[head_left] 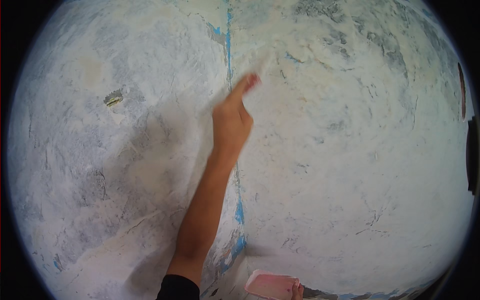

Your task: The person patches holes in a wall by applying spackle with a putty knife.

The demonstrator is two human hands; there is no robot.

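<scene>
Nearest, black sleeve on the left forearm, coming up left of the blue-flecked corner seam. Pink tray, shallow, pale-rimmed, low and just right of the seam's foot. Right hand at the tray's far end from the seam, few fingers visible, seemingly closed over the edge; rest of that grip out of view. Cannot tell whether the tray carries anything. Left hand raised before the seam's upper stretch, fingers drawn in narrow on a small red item, just right of the seam; item blurred, kind and wall contact unclear. Behind, left wall, chalky, with a ragged hole well left of the seam. Right wall mottled grey high up, fine cracks lower, well right of the seam. Black object farthest right, cut by the view's rim. Risks, as judged: tray could tip if the end grip slackens; red item could slip if it snags on a rough edge; knuckles could scrape where the walls close in; weak coating beside the seam could flake under pressure and drop towards the tray.
</scene>
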